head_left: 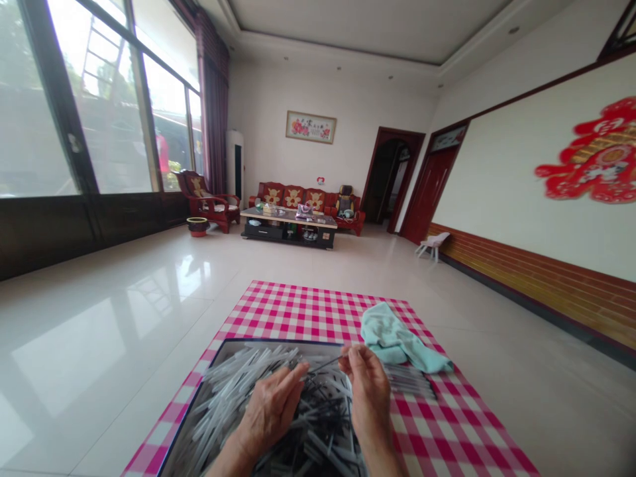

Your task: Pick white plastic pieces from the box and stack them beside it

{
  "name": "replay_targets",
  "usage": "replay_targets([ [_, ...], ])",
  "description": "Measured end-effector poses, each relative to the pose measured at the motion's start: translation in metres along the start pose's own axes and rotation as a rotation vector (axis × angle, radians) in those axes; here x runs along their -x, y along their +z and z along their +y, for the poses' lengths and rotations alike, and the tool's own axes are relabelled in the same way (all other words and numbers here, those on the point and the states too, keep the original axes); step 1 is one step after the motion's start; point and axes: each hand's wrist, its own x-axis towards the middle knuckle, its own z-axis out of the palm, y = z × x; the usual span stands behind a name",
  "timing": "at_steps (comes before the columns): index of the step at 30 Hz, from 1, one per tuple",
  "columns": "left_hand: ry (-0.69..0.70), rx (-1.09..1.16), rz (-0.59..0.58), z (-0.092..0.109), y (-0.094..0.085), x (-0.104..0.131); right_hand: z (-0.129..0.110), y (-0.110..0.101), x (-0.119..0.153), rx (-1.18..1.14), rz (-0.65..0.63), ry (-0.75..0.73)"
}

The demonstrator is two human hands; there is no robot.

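Note:
A shallow box with a dark blue rim (191, 405) holds many translucent white tubes (233, 381) on its left side and thin black sticks (322, 407) toward the middle. Above the box, my left hand (275, 401) has its fingers pressed together near one end of a thin dark stick (324, 365). The stick's other end is pinched between the thumb and fingers of my right hand (366, 384), over the box's right edge. Just right of that hand, a row of clear tubes with dark ends (410, 382) lies on the checked cloth, partly beneath a mint-green towel (392, 334).
A pink and white checked cloth (298, 311) covers the table. Beyond it, across the tiled floor (149, 331), stand a low coffee table (288, 228), a red wooden sofa (293, 195) and an armchair (211, 205). A small stool (434, 244) is by the right wall.

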Motion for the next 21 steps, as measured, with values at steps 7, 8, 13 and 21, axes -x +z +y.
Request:
replay_targets([
  [7, -0.011, 0.006, -0.029, 0.000, 0.001, 0.001, 0.010, 0.018, 0.013, 0.079, -0.056, -0.011],
  [8, -0.016, 0.006, -0.036, 0.000, 0.001, 0.001, 0.012, 0.020, 0.015, 0.100, -0.080, -0.017],
  [13, -0.025, 0.002, -0.044, 0.000, 0.000, 0.000, 0.020, 0.022, 0.028, 0.287, -0.216, -0.110],
  [21, 0.010, -0.027, 0.055, -0.004, 0.002, 0.001, 0.013, 0.028, 0.036, 0.509, -0.253, -0.360],
])
